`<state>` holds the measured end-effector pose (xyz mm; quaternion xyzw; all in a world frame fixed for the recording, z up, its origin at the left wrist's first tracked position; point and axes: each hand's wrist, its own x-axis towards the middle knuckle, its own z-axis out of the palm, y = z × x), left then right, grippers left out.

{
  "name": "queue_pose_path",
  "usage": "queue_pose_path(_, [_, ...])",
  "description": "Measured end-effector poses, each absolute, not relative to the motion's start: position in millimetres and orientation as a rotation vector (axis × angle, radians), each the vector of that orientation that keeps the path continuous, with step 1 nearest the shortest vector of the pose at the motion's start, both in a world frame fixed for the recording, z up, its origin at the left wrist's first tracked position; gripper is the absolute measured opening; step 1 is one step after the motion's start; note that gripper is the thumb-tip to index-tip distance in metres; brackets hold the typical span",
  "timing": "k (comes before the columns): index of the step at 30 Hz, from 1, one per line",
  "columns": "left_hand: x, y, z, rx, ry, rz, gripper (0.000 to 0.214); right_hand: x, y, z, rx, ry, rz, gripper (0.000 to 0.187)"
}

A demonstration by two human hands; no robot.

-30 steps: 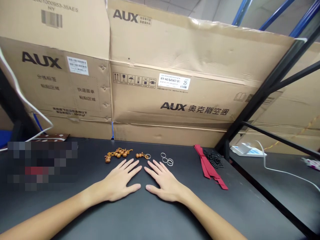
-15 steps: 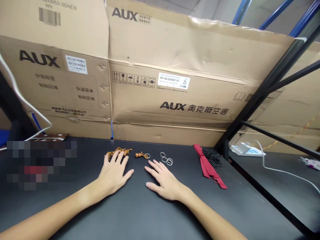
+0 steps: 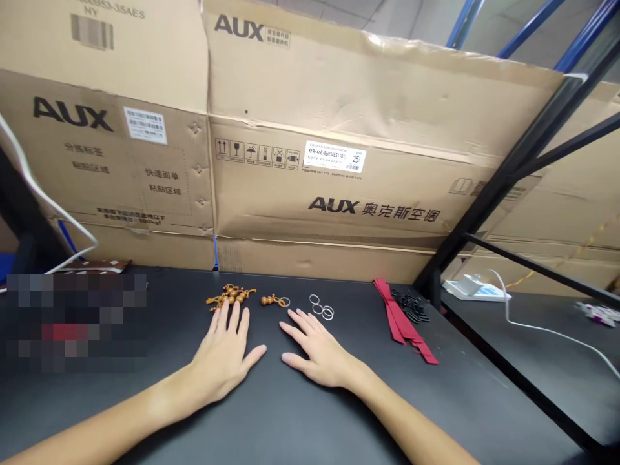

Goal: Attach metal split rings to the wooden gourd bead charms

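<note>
My left hand (image 3: pixel 223 354) lies on the black table with its fingers stretched out, the tips at the near edge of a pile of brown bead pendants (image 3: pixel 233 294) on orange cords. Whether the fingertips touch the beads, I cannot tell. My right hand (image 3: pixel 317 352) rests palm down, fingers apart and holding nothing. Just beyond it lies one beaded gourd-shaped pendant (image 3: pixel 271 301) with a metal ring at its right end. Several loose silver key rings (image 3: pixel 327 313) sit a little further right, apart from my fingers.
Red ribbon strips (image 3: pixel 404 323) lie on the right beside a heap of black pieces (image 3: pixel 411 307). Cardboard boxes (image 3: pixel 310 252) stand along the back of the table (image 3: pixel 281 426). A black metal frame (image 3: pixel 477 213) slants up at the right. A white cable (image 3: pixel 68 219) hangs at the left.
My left hand has drawn back toward me and slightly right, uncovering more of the bead pile. The right hand stays nearly where it was.
</note>
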<state>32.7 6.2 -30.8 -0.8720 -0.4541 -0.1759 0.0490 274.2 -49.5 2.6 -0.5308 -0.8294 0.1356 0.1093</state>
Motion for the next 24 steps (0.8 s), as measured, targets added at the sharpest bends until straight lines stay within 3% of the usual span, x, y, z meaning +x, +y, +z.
queue_pose_path(10, [39.4,-11.6,-17.4,-2.981,-1.072,-0.598,0.061,278.0,-37.5,-9.3,-1.776,-2.228,0.192,0.069])
queue_pose_path(17, [40.3,-5.2,-6.0,-3.19,-0.846,-0.818,0.029,275.4,-40.4,-8.6,-1.504,-2.25,0.155,0.055])
queue_pose_path(24, [40.5,8.0,-7.6,-3.146,-0.908,-0.897,0.024,278.2,-32.9,-14.7,-1.491,-2.125,0.039,0.043])
